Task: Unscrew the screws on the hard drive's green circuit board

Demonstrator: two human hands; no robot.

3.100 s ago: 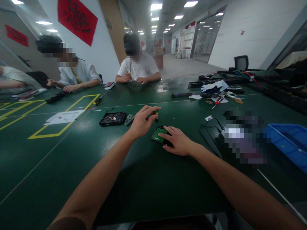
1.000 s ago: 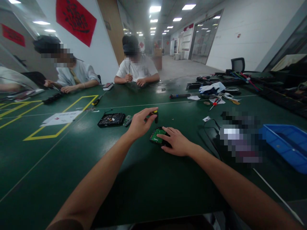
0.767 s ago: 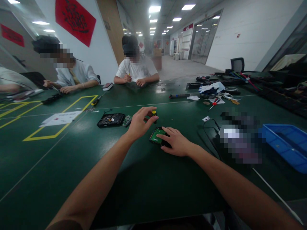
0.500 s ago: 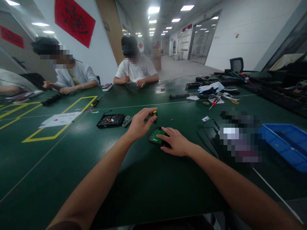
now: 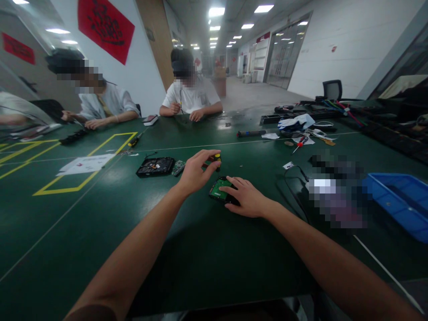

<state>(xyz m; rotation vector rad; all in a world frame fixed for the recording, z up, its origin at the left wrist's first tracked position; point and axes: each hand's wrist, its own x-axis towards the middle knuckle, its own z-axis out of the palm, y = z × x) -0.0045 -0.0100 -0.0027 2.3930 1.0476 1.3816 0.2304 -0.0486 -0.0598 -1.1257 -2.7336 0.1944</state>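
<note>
My left hand (image 5: pixel 197 173) pinches the yellow-and-black handle of a screwdriver (image 5: pixel 217 158) between thumb and fingers. The handle stands roughly upright above the far edge of a hard drive (image 5: pixel 218 189); I cannot make out its tip. The drive lies on the green table with its green circuit board facing up. My right hand (image 5: pixel 248 198) grips the drive from the right, its fingers over the board and its thumb at the near side. Left of my hands lie an open black device casing (image 5: pixel 155 166) and a small loose circuit board (image 5: pixel 179 167).
A blue plastic bin (image 5: pixel 399 200) stands at the right, near a black cable (image 5: pixel 294 191). Farther back are a red screwdriver (image 5: pixel 302 141), a dark cylindrical tool (image 5: pixel 250 133) and a white cloth (image 5: pixel 297 121). Papers (image 5: pixel 85 164) lie at left. Co-workers sit across the table.
The camera view has shifted slightly. Both hands keep nearly the same pose, the left on the screwdriver and the right on the hard drive.
</note>
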